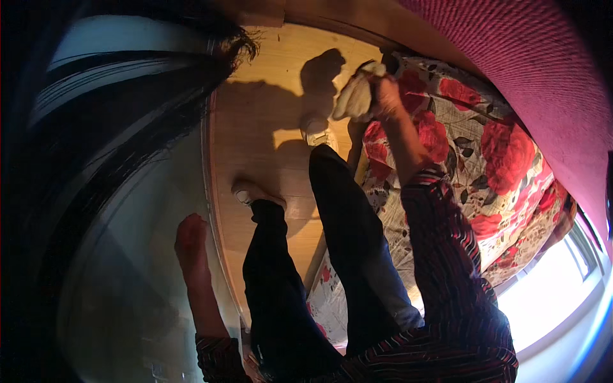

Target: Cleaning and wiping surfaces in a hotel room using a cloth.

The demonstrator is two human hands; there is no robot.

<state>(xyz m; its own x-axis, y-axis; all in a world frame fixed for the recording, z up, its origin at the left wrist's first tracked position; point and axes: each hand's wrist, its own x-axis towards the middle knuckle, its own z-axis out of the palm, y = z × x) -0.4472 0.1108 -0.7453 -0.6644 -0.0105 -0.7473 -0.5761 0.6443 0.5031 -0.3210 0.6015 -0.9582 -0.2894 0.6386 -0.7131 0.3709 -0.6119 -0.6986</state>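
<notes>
My right hand [387,98] grips a bunched cream cloth [357,98], blurred and held out in front of me beside the bed. The cloth hangs above the wooden floor [261,139], close to the edge of a floral bedspread [471,153] with large red flowers. On the other side, my left hand [191,234] is off to my left with its fingers curled in. Nothing shows in it, and it appears apart from the pale wall [158,268] behind it.
My two shoes [320,136] [244,194] stand on the floor between the wall and the bed. Dark strands of hair [143,119] hang across the left. A pink surface [550,86] curves along the upper right. Bright light enters by a window [550,287].
</notes>
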